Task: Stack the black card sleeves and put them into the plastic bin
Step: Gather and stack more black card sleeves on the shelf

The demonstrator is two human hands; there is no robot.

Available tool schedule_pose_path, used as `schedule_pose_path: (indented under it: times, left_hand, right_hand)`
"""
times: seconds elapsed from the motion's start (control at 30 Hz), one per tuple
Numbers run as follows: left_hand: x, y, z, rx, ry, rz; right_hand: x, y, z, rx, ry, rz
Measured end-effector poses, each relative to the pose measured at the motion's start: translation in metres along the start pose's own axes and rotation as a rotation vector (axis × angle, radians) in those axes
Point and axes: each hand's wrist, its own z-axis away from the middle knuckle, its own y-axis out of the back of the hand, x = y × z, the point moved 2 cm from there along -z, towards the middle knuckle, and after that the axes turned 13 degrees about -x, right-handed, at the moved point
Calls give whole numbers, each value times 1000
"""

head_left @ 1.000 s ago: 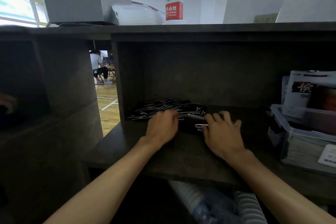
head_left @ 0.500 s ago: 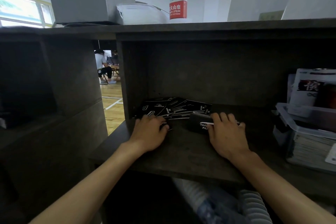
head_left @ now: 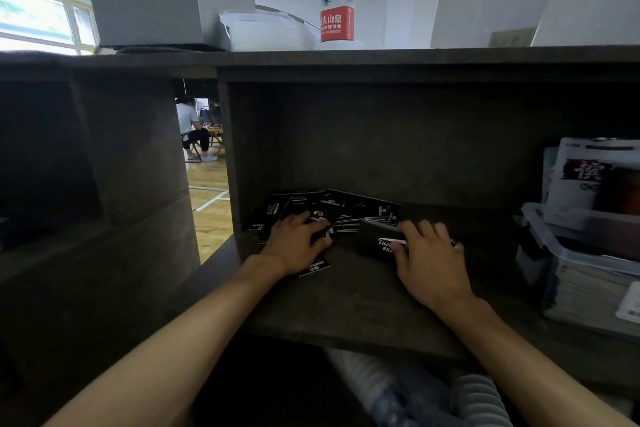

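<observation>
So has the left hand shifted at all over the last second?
Yes. The left hand has slid leftward across the black card sleeves, toward the cubby's left wall and away from the right hand.

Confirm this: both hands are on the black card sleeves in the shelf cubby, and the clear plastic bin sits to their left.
Not quite. The head view shows the plastic bin to the right of the hands, not the left. The left hand and right hand do rest on the black card sleeves.
</observation>
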Motion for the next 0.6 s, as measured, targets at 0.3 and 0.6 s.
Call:
schedule_pose_path:
  times: [0.3,0.6]
  left_hand:
    - [-18,21,61,103,286,-31]
    - [-4,26,79,413,-13,472]
  right_hand:
    - [19,12,15,-7,22,-22]
    - [18,12,19,18,21,-7]
